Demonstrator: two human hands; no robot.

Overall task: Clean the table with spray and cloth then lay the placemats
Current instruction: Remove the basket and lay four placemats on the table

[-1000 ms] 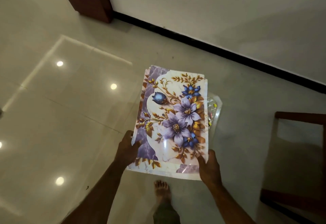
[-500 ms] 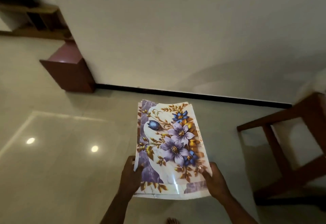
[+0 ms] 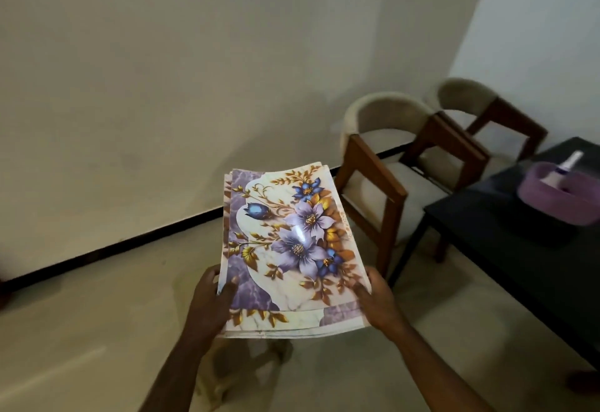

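Placemats (image 3: 289,249): stack of glossy sheets, floral print in purple, blue and gold on marbled white, held roughly level in the air between both hands, above the tiled floor (image 3: 97,330). Left hand (image 3: 212,301): clasps the near left edge, thumb on top. Right hand (image 3: 378,298): clasps the near right corner, thumb on top, fingers hidden beneath. Right of the hands: black table (image 3: 519,249), carrying a purple basket (image 3: 552,199) with a white spray bottle (image 3: 565,168) lying in it. Beyond the right hand: two wooden chairs (image 3: 383,168) with beige padded backs, beside the table, near the wall (image 3: 194,70).
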